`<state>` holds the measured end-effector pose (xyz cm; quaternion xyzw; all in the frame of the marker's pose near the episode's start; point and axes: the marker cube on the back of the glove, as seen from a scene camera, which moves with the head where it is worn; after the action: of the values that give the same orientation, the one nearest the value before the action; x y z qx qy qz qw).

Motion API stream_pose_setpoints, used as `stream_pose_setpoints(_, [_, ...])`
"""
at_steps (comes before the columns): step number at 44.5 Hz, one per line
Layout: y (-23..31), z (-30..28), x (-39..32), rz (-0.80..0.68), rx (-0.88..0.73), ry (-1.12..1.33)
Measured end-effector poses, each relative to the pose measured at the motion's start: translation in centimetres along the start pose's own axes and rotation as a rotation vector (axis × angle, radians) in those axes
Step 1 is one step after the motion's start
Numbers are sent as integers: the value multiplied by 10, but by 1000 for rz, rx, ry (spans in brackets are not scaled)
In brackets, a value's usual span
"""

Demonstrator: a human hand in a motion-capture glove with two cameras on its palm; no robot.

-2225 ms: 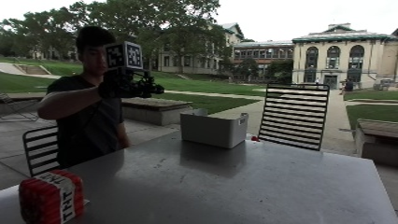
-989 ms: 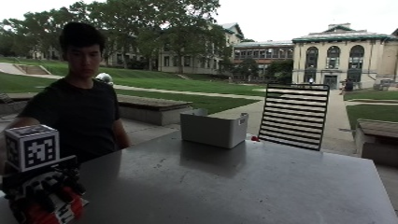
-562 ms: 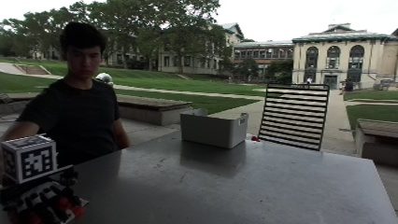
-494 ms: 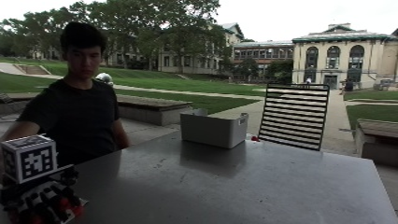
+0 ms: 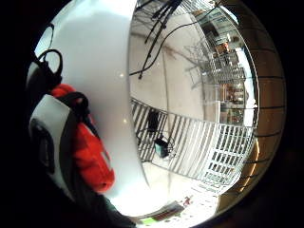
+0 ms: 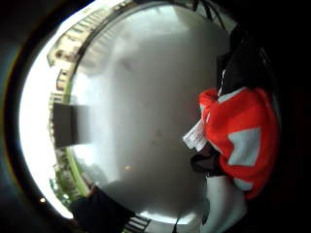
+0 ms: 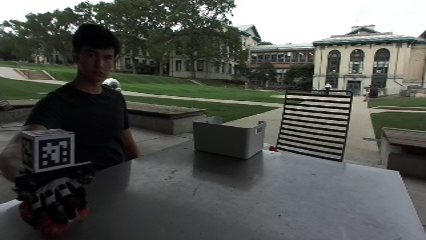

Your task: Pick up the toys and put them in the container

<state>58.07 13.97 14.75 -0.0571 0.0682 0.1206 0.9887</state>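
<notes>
Down at the near corner of the tabletop (image 7: 266,200), your gloved right hand (image 7: 56,200) sits on top of the toy (image 7: 50,225), with its fingers curled down around it, so you are gripping it where it lies on the grey surface. From the outside view only a red edge of the toy peeks out beneath the glove, touching the tabletop.

Seen from your palm, the toy is close against the hand: a soft-looking red body with pale grey patches (image 6: 243,141), and a small white label (image 6: 196,137) hanging off one side. The little-finger side shows the same red cloth (image 5: 92,156) pressed up beside the glove's straps (the rest of its shape is hidden by the hand).

Well apart from your hand, at the far side of the tabletop, stands the container (image 7: 228,137), a pale grey open box with straight walls. Its inside cannot be seen from this angle, so what it holds cannot be told. Just beside its far corner a small red thing (image 7: 272,148) shows at the tabletop's edge; it is too small to make out.

Behind the container a chair (image 7: 318,124) with a slatted back stands against the far edge. You are sitting behind the tabletop's corner, your right arm reaching down to the toy.
</notes>
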Motion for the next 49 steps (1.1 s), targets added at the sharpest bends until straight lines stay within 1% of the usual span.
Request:
stream_pose_setpoints(11, [4,-70,-44,101,76,2])
stream_pose_setpoints(19, [-14,-132,-87,27,156,-5])
stream_pose_setpoints(26, [-25,-185,-151,-13,196,-13])
stream_pose_setpoints(38, [-38,-244,-254,-28,256,-31])
stream_pose_setpoints(49, [-41,-301,-393,-45,285,-97])
